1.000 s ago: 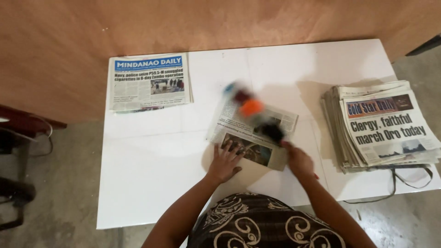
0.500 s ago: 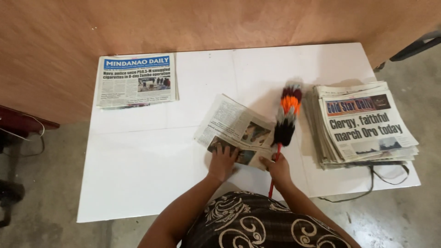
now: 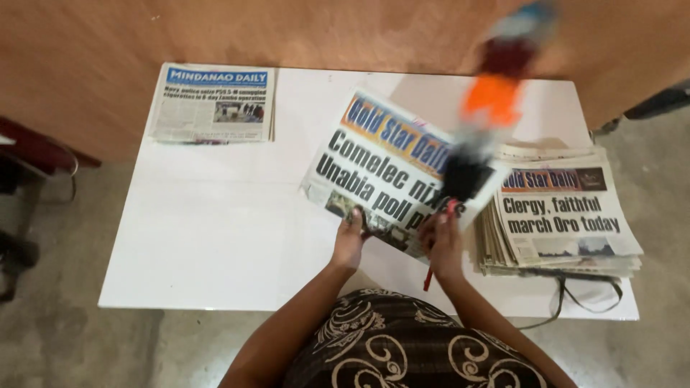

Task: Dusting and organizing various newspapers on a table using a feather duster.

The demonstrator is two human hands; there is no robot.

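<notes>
My left hand [image 3: 350, 241] grips the near edge of a folded newspaper [image 3: 381, 169] and holds it tilted up off the white table [image 3: 215, 237]. My right hand [image 3: 442, 244] holds the red handle of a feather duster [image 3: 489, 108] and also touches the paper's near edge. The duster's black, orange, dark red and blue feathers stick up over the paper's right side, blurred by motion.
A stack of newspapers [image 3: 564, 212] lies at the table's right end. A single folded newspaper [image 3: 213, 102] lies at the far left corner. A brown wall [image 3: 287, 32] runs behind the table. Dark chair parts [image 3: 29, 154] stand at the left, on a grey floor.
The newspaper was lying on the table under my left hand; now it is lifted and tilted toward me. The duster has swung up and farther away.
</notes>
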